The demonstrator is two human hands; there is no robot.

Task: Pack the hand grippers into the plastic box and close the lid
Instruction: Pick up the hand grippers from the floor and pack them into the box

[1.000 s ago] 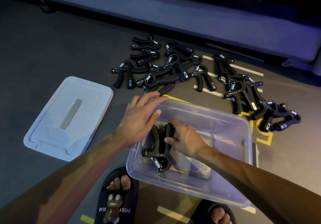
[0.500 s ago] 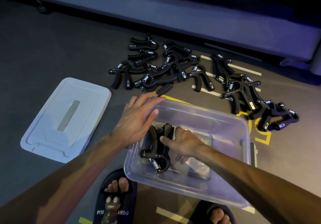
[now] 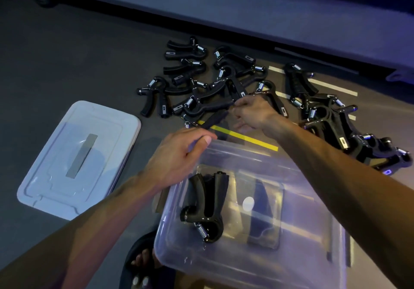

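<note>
1. While the left hand (image 3: pixel 179 156) is resting on the far left corner of the box (image 3: pixel 309 264), its fingers are lying loosely curled over the rim, with the thumb on the near side; whether they are actually gripping the rim I cannot tell.
2. Beyond the box, the right hand (image 3: pixel 253 111) is reaching into the pile (image 3: pixel 208 87) of grippers on the floor (image 3: pixel 67 53), its fingers curling toward the handle end of a floor gripper (image 3: pixel 208 107); the blur is hiding whether they are closed on it.
3. Just below the left hand, a packed gripper (image 3: pixel 206 208) is lying inside the box, with its handles pointing away from the person and its spring toward the near wall.
4. To the right of the right hand, a second heap (image 3: pixel 349 131) of grippers is lying on the floor, well apart from the box's far right corner.
5. Left of the left hand, the lid (image 3: pixel 76 158) is lying flat on the floor, off the box and beside it.
6. Between the two hands, a yellow tape strip (image 3: pixel 244 137) is running along the floor just past the box's far rim.
7. Below the left forearm, a sandal (image 3: pixel 139 264) with toes is showing at the box's near left corner.
</note>
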